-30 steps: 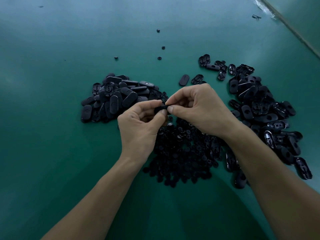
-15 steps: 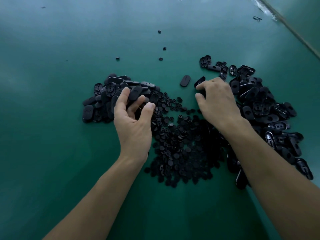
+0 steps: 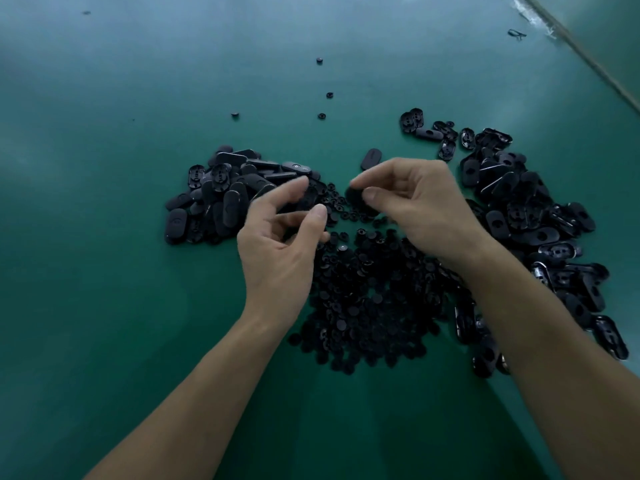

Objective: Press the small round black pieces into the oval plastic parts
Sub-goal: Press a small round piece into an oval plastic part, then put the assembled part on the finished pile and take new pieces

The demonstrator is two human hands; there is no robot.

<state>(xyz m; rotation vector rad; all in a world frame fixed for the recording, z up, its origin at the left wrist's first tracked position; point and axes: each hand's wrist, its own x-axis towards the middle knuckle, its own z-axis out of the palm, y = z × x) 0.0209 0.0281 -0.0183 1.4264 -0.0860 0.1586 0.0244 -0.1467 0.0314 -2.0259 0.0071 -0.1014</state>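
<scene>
My right hand [image 3: 419, 206] pinches a black oval plastic part [image 3: 356, 199] between thumb and forefinger, above the far edge of the heap of small round black pieces [image 3: 374, 299]. My left hand [image 3: 280, 240] hovers just left of it, motion-blurred, with thumb and fingers loosely spread and nothing visible between them. A gap of a few centimetres separates the two hands. A pile of oval parts [image 3: 221, 195] lies to the left. A bigger spread of oval parts [image 3: 536, 220] lies to the right, partly hidden by my right forearm.
The green table top [image 3: 104, 306] carries a lone oval part [image 3: 371, 158] behind my hands and several stray round pieces, such as one [image 3: 321, 116] farther back. The table's edge [image 3: 588, 60] runs diagonally at the top right.
My left hand has drawn back from the left pile of ovals. My right hand has come in from the right spread holding an oval part. Both hands now sit near the middle.
</scene>
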